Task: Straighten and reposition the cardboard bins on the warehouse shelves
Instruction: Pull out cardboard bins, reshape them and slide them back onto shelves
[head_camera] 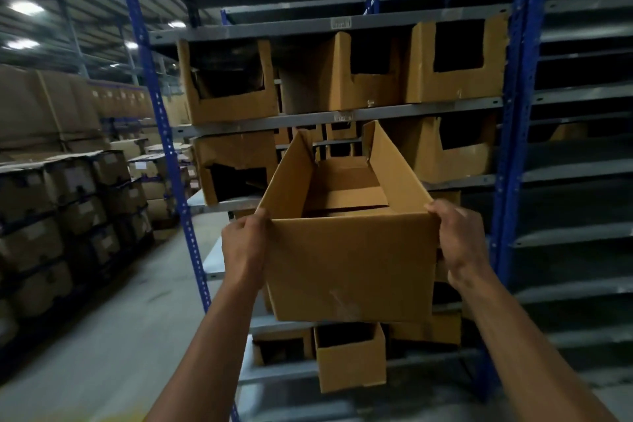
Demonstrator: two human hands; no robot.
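Both hands, left hand [245,243] and right hand [452,240], are seen gripping the near corners of an empty bin [349,250], held mid-frame before the shelves [342,116] (not yet seated). Upper bins [455,58] look mostly aligned; a lower box [351,360] juts out unstraightened.

You face a tall metal shelving rack with blue perforated uprights [161,134] and grey steel shelf boards [455,106]. On the shelf above your grip stand three brown cardboard bins with cut-out fronts [233,106], side by side. One shelf lower, level with the far end of what you hold, a torn brown cardboard bin [236,154] sits left of your grip and a brown cut-front cardboard bin [452,161] right of it. Below your grip, a small open brown cardboard box [351,361] juts over the front edge of a lower shelf.
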